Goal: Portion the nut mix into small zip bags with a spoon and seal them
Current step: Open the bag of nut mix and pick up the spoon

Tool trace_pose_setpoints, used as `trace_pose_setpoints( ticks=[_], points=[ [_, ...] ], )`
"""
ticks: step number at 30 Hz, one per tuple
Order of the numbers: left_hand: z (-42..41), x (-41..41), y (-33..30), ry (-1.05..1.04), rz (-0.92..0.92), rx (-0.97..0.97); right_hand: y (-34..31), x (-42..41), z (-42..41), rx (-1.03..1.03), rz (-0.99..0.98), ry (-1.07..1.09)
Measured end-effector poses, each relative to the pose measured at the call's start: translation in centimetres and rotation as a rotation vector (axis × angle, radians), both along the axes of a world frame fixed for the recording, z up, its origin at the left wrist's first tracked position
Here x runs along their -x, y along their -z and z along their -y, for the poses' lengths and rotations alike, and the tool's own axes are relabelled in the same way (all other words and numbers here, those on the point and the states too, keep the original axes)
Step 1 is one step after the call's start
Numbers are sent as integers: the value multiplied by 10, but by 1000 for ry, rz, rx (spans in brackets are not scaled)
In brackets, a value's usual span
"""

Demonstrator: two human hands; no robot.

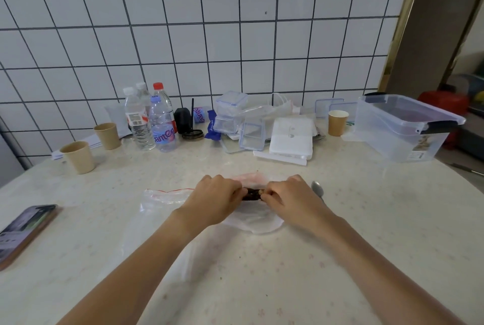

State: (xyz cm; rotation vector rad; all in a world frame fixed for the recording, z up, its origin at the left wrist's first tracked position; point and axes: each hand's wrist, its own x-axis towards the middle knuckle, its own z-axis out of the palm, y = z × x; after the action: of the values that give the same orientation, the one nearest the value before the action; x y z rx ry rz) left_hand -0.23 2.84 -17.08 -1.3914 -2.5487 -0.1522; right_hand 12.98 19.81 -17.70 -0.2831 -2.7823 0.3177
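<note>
A small zip bag (252,195) with dark nut mix showing through it lies at mid-table, held between both hands. The left hand (213,200) covers its left end and the right hand (289,197) its right end; the fingers of each are curled down over the bag and appear to pinch its top edge, though the fingertips themselves are mostly hidden. Under and just nearer than the bag lies a white sheet (258,222). An empty bag (163,197) with a red strip lies flat just left of the held bag, partly under the left wrist. A spoon (317,189) lies just right of the bag, touching the right hand's far side. Well left of the bag, at the table (392,233) edge, is a phone (22,233). Beyond the bag, along the tiled wall: cups (78,157), bottles (150,120), small lidded boxes (231,115), a white packet (292,136), and far right a large clear tub (400,130).
</note>
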Motion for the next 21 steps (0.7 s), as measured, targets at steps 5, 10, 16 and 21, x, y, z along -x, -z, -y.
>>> trace_pose_setpoints(
  ticks=[5,10,16,21],
  points=[
    [3,0,3,-81,-93,219,-3,-3,2,-178,148,42],
    [2,2,6,-146,-108,230,-6,-4,9,-264,208,58],
    [-4,9,15,-169,-15,219,2,6,5,-308,258,28],
    [-14,32,13,-139,3,200,14,24,-9,-149,210,68]
  ],
)
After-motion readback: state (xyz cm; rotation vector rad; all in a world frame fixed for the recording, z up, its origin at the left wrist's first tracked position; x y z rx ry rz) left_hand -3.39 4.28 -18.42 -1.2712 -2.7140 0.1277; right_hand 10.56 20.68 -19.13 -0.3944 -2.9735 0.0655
